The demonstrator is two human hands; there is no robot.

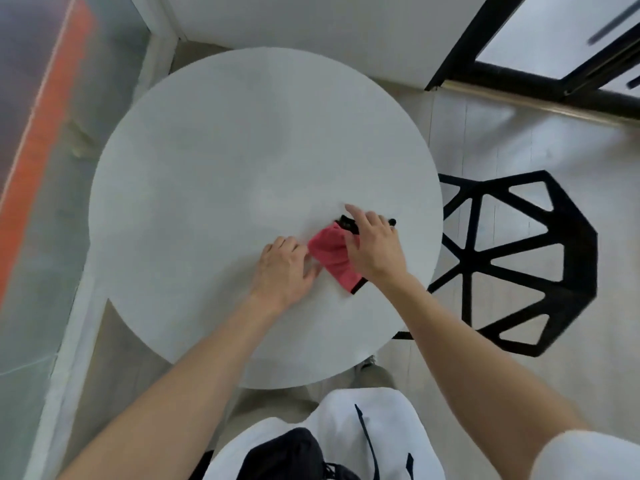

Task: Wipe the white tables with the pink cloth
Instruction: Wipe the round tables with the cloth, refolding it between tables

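A round white table (214, 161) fills the middle of the head view. On its right part lies a crumpled pink cloth (330, 252) with black edging. My right hand (375, 249) rests on the cloth's right side, fingers spread, covering part of it. My left hand (282, 268) lies flat on the tabletop at the cloth's left edge, fingertips touching the fabric. A small black item (391, 222) pokes out beyond my right hand; what it is I cannot tell.
A black chair (519, 265) with an open geometric frame stands right of the table, close to its edge. White wall panels rise behind the table. A translucent partition with an orange stripe (48, 133) runs along the left. A black-framed door (554, 64) is at the far right.
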